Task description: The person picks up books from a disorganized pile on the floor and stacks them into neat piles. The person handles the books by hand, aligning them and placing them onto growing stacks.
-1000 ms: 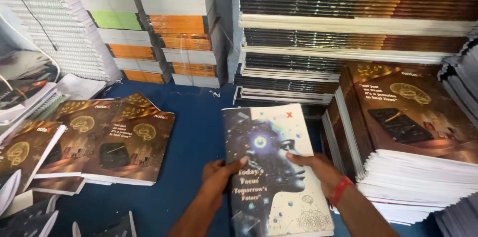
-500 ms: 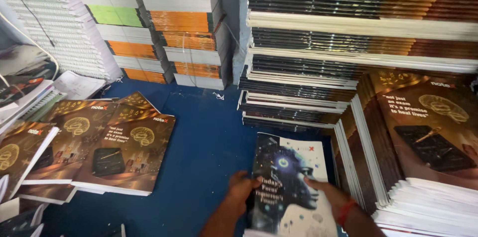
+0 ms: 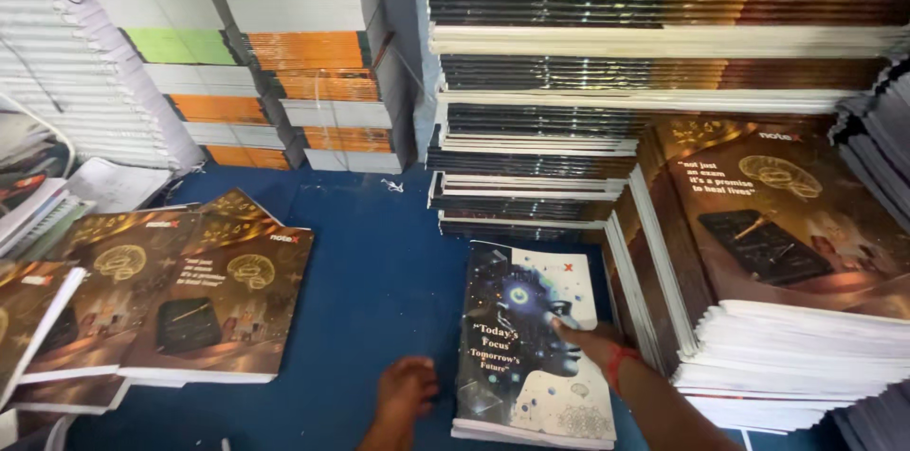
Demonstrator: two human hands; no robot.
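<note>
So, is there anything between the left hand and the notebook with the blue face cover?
Nothing visible. The left hand rests on the blue surface just beside the notebook, with only bare blue between them. The right hand already lies on its cover.

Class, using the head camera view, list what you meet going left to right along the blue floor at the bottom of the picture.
Low stack of brown, gold-printed notebooks → person's left hand → blue-covered notebook showing a face in profile → right hand → tall slanted pile of brown notebooks.
</note>
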